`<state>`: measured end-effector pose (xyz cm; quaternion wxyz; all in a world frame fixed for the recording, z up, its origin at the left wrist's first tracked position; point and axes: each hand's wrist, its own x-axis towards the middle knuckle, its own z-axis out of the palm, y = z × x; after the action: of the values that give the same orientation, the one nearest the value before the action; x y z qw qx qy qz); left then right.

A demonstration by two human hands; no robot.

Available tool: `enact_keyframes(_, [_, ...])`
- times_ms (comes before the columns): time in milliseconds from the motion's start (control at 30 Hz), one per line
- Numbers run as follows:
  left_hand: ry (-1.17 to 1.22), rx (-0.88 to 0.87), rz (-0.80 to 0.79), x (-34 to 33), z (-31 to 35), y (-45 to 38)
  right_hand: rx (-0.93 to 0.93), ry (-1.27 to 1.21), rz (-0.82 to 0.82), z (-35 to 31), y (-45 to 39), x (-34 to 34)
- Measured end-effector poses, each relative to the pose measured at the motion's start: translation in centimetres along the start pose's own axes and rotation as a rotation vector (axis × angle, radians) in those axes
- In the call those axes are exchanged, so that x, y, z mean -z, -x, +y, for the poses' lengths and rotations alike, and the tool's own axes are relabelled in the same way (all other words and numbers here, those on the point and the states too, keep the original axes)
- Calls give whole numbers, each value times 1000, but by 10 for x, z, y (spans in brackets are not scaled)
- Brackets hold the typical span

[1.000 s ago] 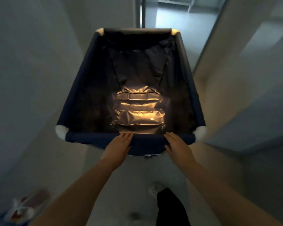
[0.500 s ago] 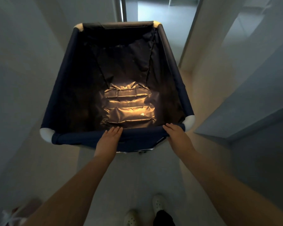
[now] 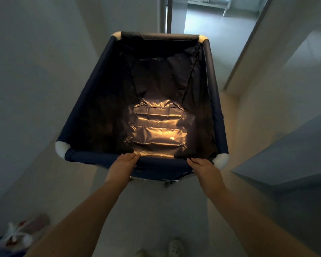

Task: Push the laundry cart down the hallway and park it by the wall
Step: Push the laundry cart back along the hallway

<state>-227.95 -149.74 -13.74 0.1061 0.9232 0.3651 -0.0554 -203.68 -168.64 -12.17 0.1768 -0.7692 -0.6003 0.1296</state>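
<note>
Your left hand and right hand lie with fingers straight and pressed together over the near rail of the laundry cart. It stands mid-hallway, between the left wall and the right wall.

Laundry cart: matt navy cloth; glossy crinkled liner; smooth white plastic corners.
</note>
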Motion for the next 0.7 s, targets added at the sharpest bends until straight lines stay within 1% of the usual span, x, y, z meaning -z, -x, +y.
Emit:
enact_keyframes(67, [8, 13, 25, 2, 1, -11, -10, -27, -2, 8, -11, 1])
enact_keyframes(167, [20, 26, 62, 5, 7, -31, -7, 4, 19, 23, -30, 6])
enact_keyframes(367, [50, 39, 119, 14, 27, -83, 3, 56, -18, 63, -79, 28])
enact_keyframes(500, [79, 48, 100, 23, 35, -123, -54, 82, -42, 89, -118, 45])
enact_keyframes(567, [76, 30, 106, 27, 37, -144, -98, 72, -84, 99, -138, 54])
enact_keyframes(700, [58, -1, 103, 33, 33, -187, -140, 54, -97, 114, -176, 64])
